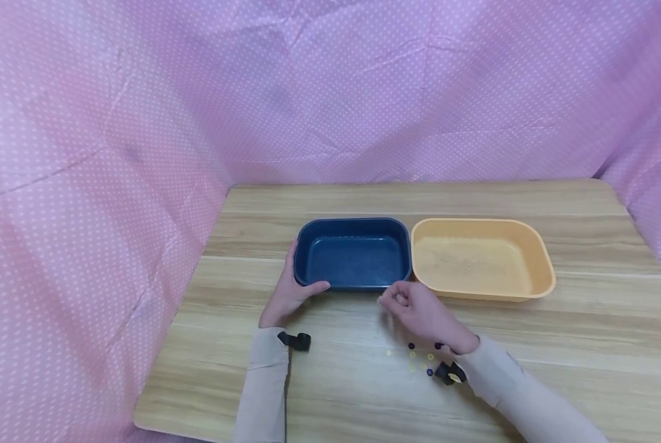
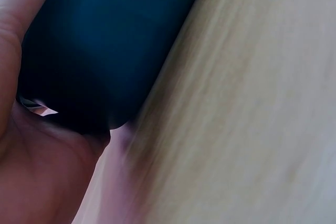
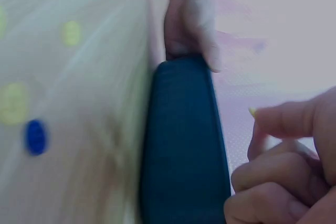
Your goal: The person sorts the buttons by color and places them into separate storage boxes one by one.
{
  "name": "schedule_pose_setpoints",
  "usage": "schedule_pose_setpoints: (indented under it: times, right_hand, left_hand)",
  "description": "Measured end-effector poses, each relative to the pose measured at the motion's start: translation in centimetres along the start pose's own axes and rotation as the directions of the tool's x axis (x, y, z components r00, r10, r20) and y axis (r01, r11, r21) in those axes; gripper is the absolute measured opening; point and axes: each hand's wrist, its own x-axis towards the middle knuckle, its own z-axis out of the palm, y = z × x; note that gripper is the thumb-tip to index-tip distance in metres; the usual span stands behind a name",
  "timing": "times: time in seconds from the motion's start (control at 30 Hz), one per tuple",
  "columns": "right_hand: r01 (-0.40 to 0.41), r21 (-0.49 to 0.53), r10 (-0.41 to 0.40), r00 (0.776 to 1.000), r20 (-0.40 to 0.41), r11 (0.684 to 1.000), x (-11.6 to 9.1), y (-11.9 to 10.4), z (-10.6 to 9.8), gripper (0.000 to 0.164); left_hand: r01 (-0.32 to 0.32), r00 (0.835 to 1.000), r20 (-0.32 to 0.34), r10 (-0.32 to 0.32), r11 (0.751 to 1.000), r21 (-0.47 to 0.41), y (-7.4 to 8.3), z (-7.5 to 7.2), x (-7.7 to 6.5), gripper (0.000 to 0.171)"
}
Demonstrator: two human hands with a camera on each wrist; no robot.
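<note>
"Head view?"

"My left hand (image 1: 289, 294) gripped the blue bin (image 1: 352, 255); my right hand (image 1: 421, 312) was at its near right corner, discs (image 1: 430, 357) lying nearby."

"Left wrist?"

"That grip looked a sound brace."

"Right wrist?"

"My right hand pinched a yellow piece (image 3: 252, 112); I judged steady, light pressure best."

Left arm (image 1: 261, 387) runs in from the bottom edge of the head view, near vertical. Left hand (image 1: 289, 295) in a wide grip: thumb out to the right, fingers pointing forward. Right arm (image 1: 529, 394) enters from lower right, angled forward-left. Right hand (image 1: 421, 311) back up, in a thumb-and-forefinger pinch, remaining fingers curled toward the palm. Hands apart, right one slightly nearer the body.
</note>
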Motion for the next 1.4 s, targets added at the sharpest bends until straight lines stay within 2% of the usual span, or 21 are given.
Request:
schedule_pose_setpoints:
  times: [0.13,0.23,0.5,0.63,0.77,0.97,1.1,1.23,1.4]
  right_hand:
    - [-0.053,0.044,0.056,0.996,-0.070,0.998,1.1,-0.6,-0.5,0.025]
    - [-0.090,0.082,0.097,0.991,-0.093,0.993,1.7,-0.9,-0.8,0.028]
    - [-0.221,0.156,0.235,0.969,-0.080,0.963,2.7,-1.1,-1.6,0.037]
    - [-0.254,0.177,0.271,0.959,-0.083,0.951,3.1,-1.1,-2.0,0.039]
    - [-0.283,0.179,0.302,0.949,-0.086,0.942,3.5,-1.3,-2.3,0.040]
    - [-0.333,0.210,0.355,0.932,-0.075,0.919,3.9,-1.6,-2.6,0.040]
    - [-0.346,0.216,0.369,0.926,-0.074,0.913,4.1,-1.6,-2.7,0.042]
    - [-0.347,0.212,0.370,0.925,-0.080,0.913,4.2,-1.5,-2.7,0.043]
    - [-0.351,0.226,0.376,0.923,-0.078,0.909,4.2,-1.5,-2.9,0.045]
  left_hand:
    - [-0.014,1.000,-0.009,0.014,1.000,0.001,-0.2,0.0,-0.1,0.117]
    - [-0.019,1.000,-0.015,0.019,1.000,0.017,-0.2,0.0,-0.1,0.118]
    - [-0.008,1.000,-0.008,0.008,1.000,0.027,-0.2,-0.1,0.0,0.119]
    - [0.015,1.000,0.007,-0.015,1.000,0.026,0.0,-0.2,0.0,0.118]
    - [0.044,0.999,0.023,-0.044,0.999,0.032,0.9,-0.3,-0.3,0.118]
    - [0.053,0.998,0.041,-0.055,0.997,0.049,3.4,-0.4,-1.3,0.115]
    - [0.060,0.997,0.047,-0.061,0.998,0.036,4.0,-0.4,-1.6,0.114]
    - [0.062,0.997,0.046,-0.063,0.998,0.030,3.9,-0.4,-1.5,0.114]
    - [0.037,0.999,0.019,-0.038,0.999,0.028,1.1,-0.4,-0.5,0.117]
